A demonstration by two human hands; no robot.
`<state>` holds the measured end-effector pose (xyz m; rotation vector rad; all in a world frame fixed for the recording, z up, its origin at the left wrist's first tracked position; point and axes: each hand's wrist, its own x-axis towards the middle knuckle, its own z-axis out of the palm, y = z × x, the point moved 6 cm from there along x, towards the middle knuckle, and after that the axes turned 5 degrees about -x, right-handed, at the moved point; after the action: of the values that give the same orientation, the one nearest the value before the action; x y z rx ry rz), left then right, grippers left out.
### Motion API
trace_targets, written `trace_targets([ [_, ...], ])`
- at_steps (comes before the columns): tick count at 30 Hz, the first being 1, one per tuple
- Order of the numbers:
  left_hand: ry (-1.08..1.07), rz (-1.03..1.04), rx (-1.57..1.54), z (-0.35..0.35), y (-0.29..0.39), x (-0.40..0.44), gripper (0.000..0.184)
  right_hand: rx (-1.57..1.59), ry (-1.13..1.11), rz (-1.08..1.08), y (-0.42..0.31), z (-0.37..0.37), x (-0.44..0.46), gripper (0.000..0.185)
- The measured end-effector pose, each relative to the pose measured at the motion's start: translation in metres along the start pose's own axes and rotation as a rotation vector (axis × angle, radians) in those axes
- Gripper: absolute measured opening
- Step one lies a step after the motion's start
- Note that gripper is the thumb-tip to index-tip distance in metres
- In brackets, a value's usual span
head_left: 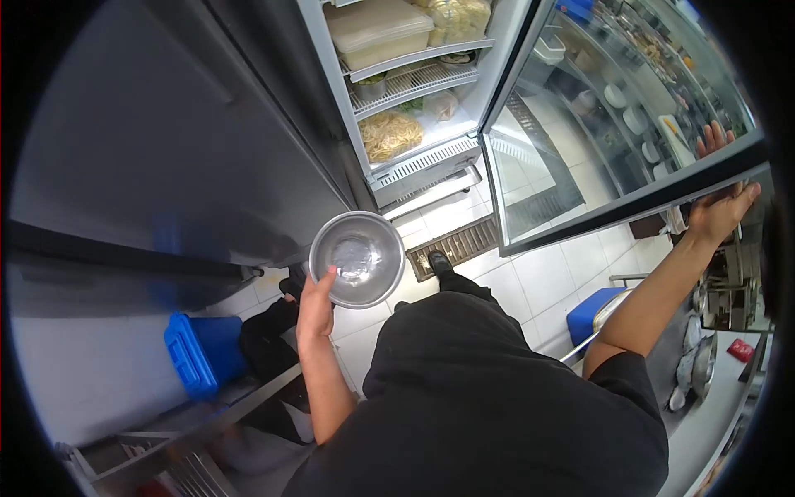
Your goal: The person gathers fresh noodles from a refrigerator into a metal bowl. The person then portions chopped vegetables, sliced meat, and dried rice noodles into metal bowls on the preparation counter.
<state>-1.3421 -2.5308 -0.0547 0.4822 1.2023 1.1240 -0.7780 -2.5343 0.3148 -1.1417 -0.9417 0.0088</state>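
Observation:
My left hand [315, 308] grips a round stainless steel bowl [383, 282] by its near rim, the thumb over the edge. Bright glints show in the bowl's bottom; whether they are reflections or something clear, I cannot tell. With my arm stretched to the right, my right hand [722, 212] grips the dark frame of a glass fridge door [596, 209], which stands wide open. Fingertips show in the glass above the frame. Ahead is the lit fridge [426, 166], with a lidded plastic tub [381, 37] and bagged pale food [389, 137] on its shelves.
A large grey steel cabinet [182, 149] rises on the left. Below it are a blue lidded bin [195, 352] and another person's dark-clothed leg [269, 335]. A metal floor grate [464, 248] lies before the fridge. To the right are a blue box [588, 313] and a counter with metal bowls [704, 364].

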Motion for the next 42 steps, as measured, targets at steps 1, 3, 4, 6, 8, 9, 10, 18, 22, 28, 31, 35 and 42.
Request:
trace_targets([
  [1,-0.005,-0.015,0.023,0.007,0.005,-0.001,0.055,-0.003,0.001,-0.010,0.002,-0.004,0.004,0.081],
  [3,-0.057,0.010,0.026,0.014,0.006,-0.005,0.056,-0.027,0.056,-0.084,0.007,-0.025,0.009,0.075],
  [4,-0.050,0.004,0.029,0.014,0.006,-0.006,0.056,-0.116,0.162,-0.213,0.006,-0.044,0.010,0.071],
  [6,-0.031,-0.005,0.025,0.017,0.009,-0.010,0.058,-0.204,0.346,-0.526,-0.006,-0.065,0.003,0.061],
  [8,-0.015,-0.014,0.007,0.012,0.009,-0.002,0.059,-0.159,0.379,-0.844,-0.022,-0.042,-0.018,0.056],
  [9,0.011,-0.029,-0.003,0.013,0.009,0.008,0.059,-0.103,0.316,-0.976,-0.029,-0.017,-0.033,0.056],
  [10,0.033,-0.042,-0.010,0.012,0.007,0.014,0.059,-0.047,0.221,-0.989,-0.022,0.021,-0.058,0.049],
  [18,0.267,0.000,-0.047,-0.003,0.000,0.041,0.048,-0.584,-1.111,0.151,0.403,0.360,-0.300,0.053],
  [22,0.416,-0.056,0.034,-0.013,-0.006,0.055,0.048,-0.709,-1.256,0.292,0.513,0.461,-0.338,0.090],
  [28,0.518,-0.194,0.097,0.009,0.012,0.081,0.047,-0.655,-0.917,0.191,0.534,0.563,-0.306,0.081],
  [31,0.580,-0.274,0.159,0.052,0.036,0.093,0.049,-0.472,-0.955,0.384,0.579,0.593,-0.336,0.074],
  [35,0.578,-0.382,0.184,0.096,0.061,0.120,0.052,-0.448,-0.876,0.468,0.569,0.586,-0.326,0.063],
  [42,0.277,-0.376,0.283,0.077,0.044,0.157,0.057,-0.141,-0.530,0.809,0.579,0.526,-0.336,0.042],
])
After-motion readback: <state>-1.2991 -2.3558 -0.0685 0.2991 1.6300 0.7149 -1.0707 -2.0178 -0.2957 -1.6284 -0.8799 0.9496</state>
